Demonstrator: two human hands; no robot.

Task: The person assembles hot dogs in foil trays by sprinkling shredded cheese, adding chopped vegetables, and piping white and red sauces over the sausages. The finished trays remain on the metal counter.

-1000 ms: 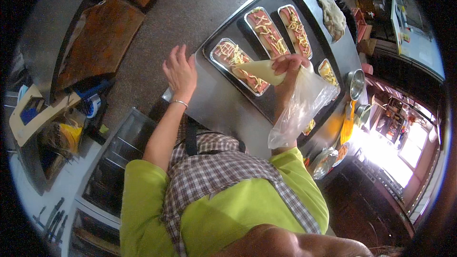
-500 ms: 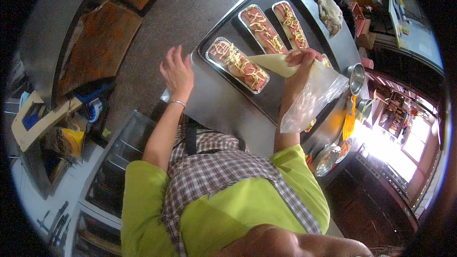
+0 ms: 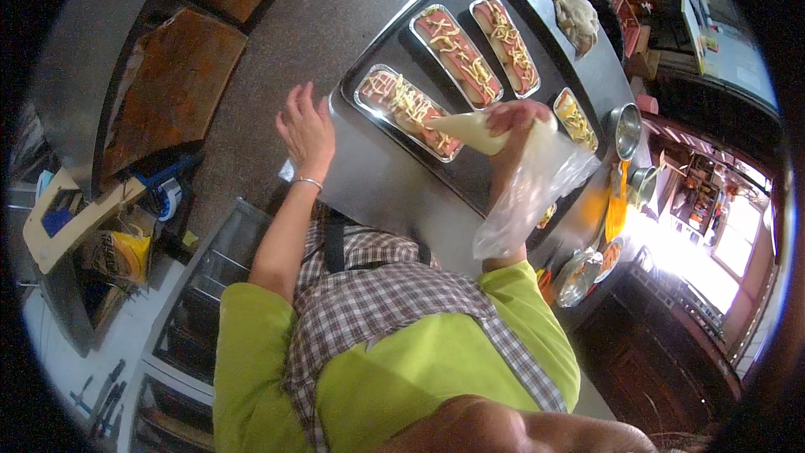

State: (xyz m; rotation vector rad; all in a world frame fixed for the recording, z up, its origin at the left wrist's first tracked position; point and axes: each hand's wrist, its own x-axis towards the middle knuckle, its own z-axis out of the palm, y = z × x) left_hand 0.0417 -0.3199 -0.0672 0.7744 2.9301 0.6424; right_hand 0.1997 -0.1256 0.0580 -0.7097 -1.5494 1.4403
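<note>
My right hand (image 3: 518,120) is closed round a clear piping bag (image 3: 537,193) filled with pale cream. The bag's tip points left, just over the nearest foil tray of bread (image 3: 407,109), which carries pink slices, yellow shreds and thin pale lines at its left end. My left hand (image 3: 306,130) is empty, fingers apart, beside the baking tray's left corner. Two more filled foil trays, one in the middle (image 3: 457,54) and one farther right (image 3: 505,46), lie on the dark baking tray (image 3: 381,50). Another foil tray (image 3: 576,120) sits right of my right hand.
The baking tray rests on a steel table (image 3: 369,180). A crumpled cloth (image 3: 570,13) lies at its far right edge. Metal bowls (image 3: 626,132) and an orange utensil (image 3: 619,201) stand to the right. At left are wooden boards (image 3: 172,84) and a dark rack (image 3: 214,285).
My right hand and the piping bag have shifted left and slightly down along the nearest foil tray. The foil tray at the right now shows more fully. My left hand has hardly moved.
</note>
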